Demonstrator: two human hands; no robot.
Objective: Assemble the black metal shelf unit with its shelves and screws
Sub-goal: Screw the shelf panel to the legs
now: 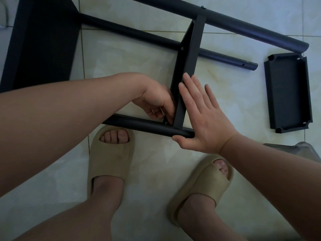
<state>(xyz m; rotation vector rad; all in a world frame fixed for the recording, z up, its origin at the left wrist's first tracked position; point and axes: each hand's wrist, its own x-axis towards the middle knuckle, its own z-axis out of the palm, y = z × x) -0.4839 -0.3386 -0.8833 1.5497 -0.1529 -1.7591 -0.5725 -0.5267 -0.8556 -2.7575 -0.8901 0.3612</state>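
Lowest in the frame, two feet in beige slides (111,153) stand on the pale floor tiles (156,171), just short of the work. Above them, at centre, the near pole (139,123) lies across the floor, and a shelf (189,54) stands on edge against it.

The left hand (154,101) reaches into that corner with its fingers curled. Thumb and forefinger look to be pinching a small screw (167,122) at the joint, though the tip is mostly hidden. The right hand (203,119) is spread flat, fingers straight against the shelf's outer face and thumb against the pole's end.

The step appears to be fastening this corner. To do it well, the flat hand should brace shelf and pole so the holes stay in line. The screw should go in straight and turn freely for its first threads. If it binds, back it out rather than force it.

Beyond, the same shelf meets the middle pole (139,34) and the far pole (243,26), with screw heads showing at both joints. A second shelf (288,94) lies loose at the right edge, well apart. A larger panel (43,40) fills the upper left.
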